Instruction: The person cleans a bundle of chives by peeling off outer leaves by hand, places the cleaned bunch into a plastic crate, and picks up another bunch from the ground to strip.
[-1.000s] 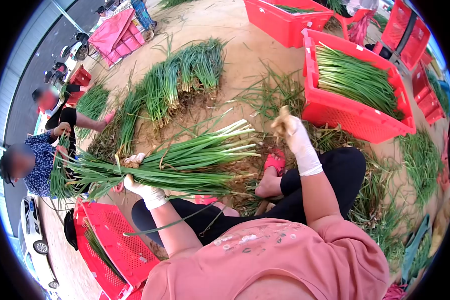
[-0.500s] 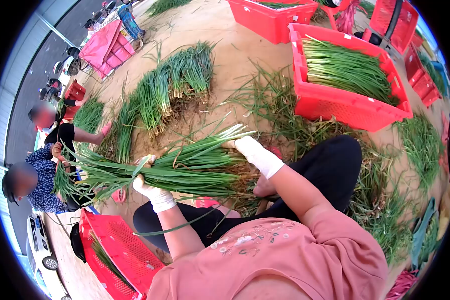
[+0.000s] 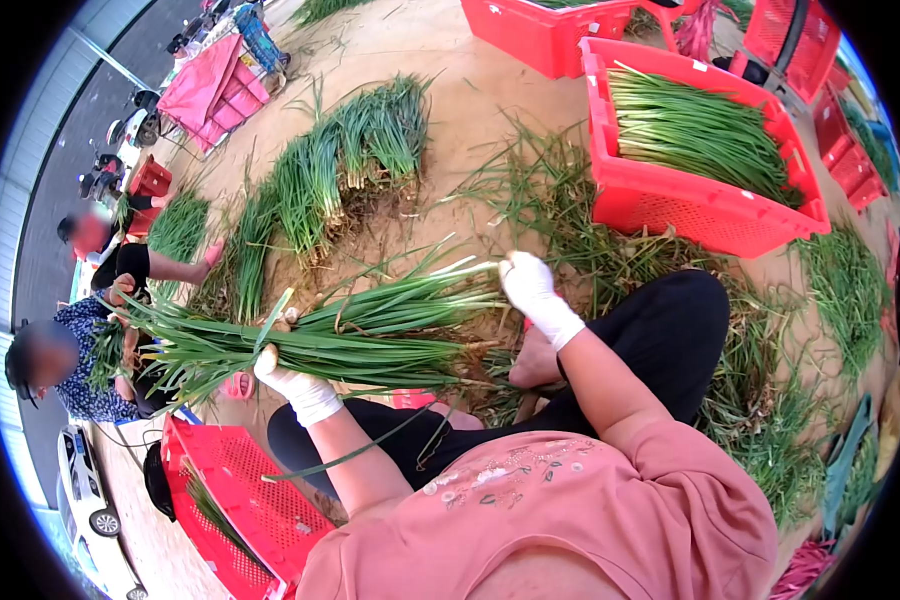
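A long bunch of green chives (image 3: 390, 355) lies across in front of me, leaves to the left and pale root ends to the right. My left hand (image 3: 288, 378), in a white glove, is closed around its leafy part. My right hand (image 3: 532, 290), also gloved in white, pinches the pale tip of a chive stalk (image 3: 475, 270) at the bunch's upper right. Brown roots and dry bits hang among the lower stem ends. One loose leaf (image 3: 355, 460) trails below my left wrist.
A red crate (image 3: 710, 225) of chives stands at the upper right, another red crate (image 3: 255, 480) at the lower left. Chive piles (image 3: 360, 150) lie ahead on the ground; loose trimmings (image 3: 610, 260) surround my legs. A person (image 3: 85, 345) sits at the left, handling chives.
My right hand has shifted slightly right, with its fingers now pinched at the stalk tip. My left hand has moved a little left with the bunch.
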Tool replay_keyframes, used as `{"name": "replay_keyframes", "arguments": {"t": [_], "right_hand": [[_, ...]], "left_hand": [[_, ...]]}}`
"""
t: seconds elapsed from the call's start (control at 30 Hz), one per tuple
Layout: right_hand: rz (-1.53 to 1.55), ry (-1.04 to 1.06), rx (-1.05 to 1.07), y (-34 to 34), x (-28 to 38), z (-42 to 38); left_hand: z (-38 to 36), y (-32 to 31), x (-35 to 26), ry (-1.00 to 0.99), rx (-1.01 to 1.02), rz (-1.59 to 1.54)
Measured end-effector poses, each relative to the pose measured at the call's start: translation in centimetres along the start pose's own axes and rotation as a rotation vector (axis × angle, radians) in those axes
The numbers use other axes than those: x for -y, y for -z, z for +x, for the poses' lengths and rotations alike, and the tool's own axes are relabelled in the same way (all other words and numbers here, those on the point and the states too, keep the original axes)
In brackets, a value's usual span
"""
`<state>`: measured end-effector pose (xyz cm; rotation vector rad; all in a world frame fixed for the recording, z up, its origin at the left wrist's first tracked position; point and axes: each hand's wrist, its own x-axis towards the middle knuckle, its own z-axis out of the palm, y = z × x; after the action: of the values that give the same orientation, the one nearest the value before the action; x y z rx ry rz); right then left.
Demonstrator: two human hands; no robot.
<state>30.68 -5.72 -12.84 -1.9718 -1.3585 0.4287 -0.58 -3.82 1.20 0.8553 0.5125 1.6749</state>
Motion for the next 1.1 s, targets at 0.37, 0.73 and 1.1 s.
{"name": "replay_keyframes", "arguments": {"t": [0.37, 0.73, 1.1], "right_hand": [[0.267, 0.108, 0.043, 5.0, -2.7, 2.2], [0.166, 0.5, -0.098, 1.7, 5.3, 0.0], [0.193, 0.486, 0.35, 3.0, 4.3, -0.6]], "left_hand": [[0.6, 4.0, -2.1, -0.173, 0.047, -0.014], [-0.6, 0.1, -0.4, -0.047, -0.125, -0.042], [-0.2, -1.0, 0.3, 0.044, -0.088, 0.04]]}}
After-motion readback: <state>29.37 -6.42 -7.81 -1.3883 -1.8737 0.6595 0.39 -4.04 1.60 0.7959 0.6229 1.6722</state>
